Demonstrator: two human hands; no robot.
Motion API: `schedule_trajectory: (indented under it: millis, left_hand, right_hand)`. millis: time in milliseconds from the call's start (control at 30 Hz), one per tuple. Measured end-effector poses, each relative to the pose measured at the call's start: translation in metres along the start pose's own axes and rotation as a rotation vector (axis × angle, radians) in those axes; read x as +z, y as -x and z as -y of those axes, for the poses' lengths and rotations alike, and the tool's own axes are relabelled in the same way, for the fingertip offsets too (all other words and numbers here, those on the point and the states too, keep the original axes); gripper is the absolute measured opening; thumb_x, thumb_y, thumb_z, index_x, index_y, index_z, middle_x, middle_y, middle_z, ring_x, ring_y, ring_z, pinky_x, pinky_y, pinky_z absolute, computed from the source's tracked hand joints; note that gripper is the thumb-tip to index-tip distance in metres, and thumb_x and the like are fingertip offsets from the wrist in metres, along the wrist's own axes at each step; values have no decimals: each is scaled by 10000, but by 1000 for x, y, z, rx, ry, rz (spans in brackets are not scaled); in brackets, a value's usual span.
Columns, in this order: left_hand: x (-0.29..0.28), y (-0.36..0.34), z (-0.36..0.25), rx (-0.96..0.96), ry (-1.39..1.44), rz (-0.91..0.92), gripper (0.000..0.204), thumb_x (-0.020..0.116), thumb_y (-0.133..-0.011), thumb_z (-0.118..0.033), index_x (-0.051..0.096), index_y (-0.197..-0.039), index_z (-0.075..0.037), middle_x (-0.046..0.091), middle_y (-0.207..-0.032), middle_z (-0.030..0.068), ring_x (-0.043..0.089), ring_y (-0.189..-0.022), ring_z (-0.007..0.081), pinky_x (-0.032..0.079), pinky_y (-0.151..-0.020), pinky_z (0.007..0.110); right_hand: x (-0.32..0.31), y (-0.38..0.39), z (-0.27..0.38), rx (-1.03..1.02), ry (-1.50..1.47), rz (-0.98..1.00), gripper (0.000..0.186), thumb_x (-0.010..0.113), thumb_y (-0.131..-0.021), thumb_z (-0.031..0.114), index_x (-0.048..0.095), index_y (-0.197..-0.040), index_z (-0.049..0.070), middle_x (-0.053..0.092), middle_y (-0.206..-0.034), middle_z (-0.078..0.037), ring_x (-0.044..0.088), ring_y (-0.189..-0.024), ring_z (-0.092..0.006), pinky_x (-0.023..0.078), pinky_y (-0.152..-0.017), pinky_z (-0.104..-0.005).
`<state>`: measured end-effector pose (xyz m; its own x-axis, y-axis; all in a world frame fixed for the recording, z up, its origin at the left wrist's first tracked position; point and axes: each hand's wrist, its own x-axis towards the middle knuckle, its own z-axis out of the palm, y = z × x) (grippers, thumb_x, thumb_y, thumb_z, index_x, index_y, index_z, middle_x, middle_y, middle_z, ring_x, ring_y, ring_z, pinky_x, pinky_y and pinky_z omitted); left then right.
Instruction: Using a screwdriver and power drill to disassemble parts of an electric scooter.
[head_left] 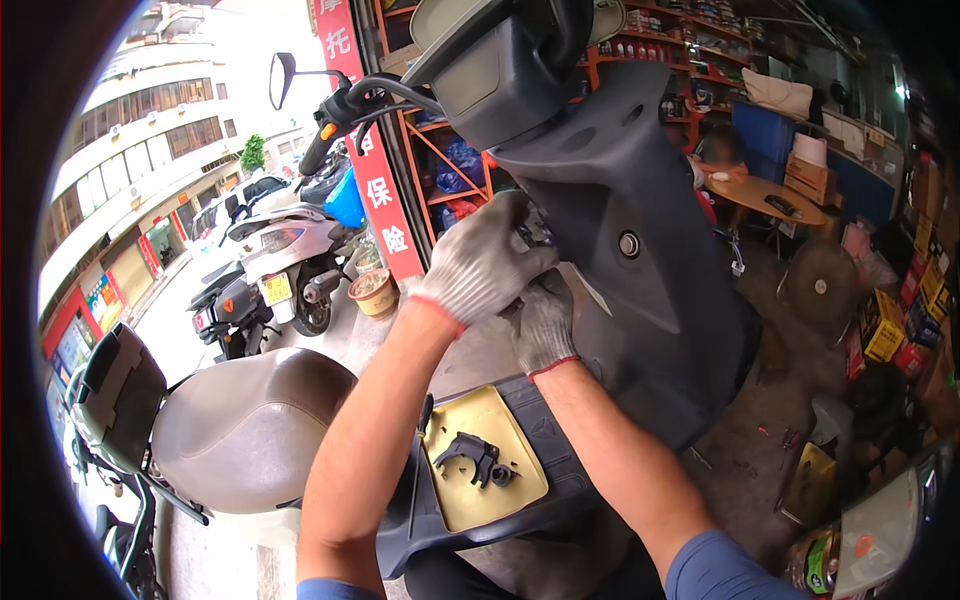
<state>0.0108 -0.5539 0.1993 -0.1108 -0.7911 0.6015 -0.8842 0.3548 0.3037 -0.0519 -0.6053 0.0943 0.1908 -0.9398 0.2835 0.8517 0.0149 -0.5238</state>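
Note:
Both my hands wear grey knit gloves with red cuffs and meet at the left side of a scooter's dark grey front panel (640, 180). My left hand (482, 258) is above, its fingers curled round a small dark part (535, 228) at the panel's edge, whose kind I cannot tell. Just below it, my right hand (546, 326) is closed close to the panel; whatever is in its fingers is hidden. Below my hands, a yellow tray (465, 508) lies on the scooter's footboard, with a black curved plastic bracket (468, 452) and several small dark pieces in it.
The scooter's brown seat (255, 425) is at left, its handlebar (375, 85) above. A lock cylinder (628, 244) sits in the panel. Behind stand a parked white scooter (285, 240), a potted plant (373, 292), a red sign, and shelves. A person sits by a wooden table (765, 197) at right.

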Motion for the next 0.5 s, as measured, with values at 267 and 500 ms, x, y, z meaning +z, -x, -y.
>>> schedule_trajectory:
  millis: [267, 500]
  left_hand:
    - [9, -37, 19, 76, -157, 278, 433, 729, -802, -326, 660, -1080, -1, 688, -979, 202, 655, -959, 338, 509, -832, 388]
    - [7, -19, 14, -14, -218, 279, 424, 704, -824, -373, 679, -1039, -8, 692, -870, 201, 686, -868, 310, 512, -786, 403]
  right_hand:
    - [-4, -8, -8, 4, 87, 10, 234, 632, -902, 65, 603, -1132, 96, 637, -930, 3, 600, -675, -108, 513, -560, -272]
    - [-17, -10, -14, -50, 130, 76, 262, 622, -915, 60, 605, -1176, 82, 647, -947, 1, 609, -687, -97, 503, -569, -254]
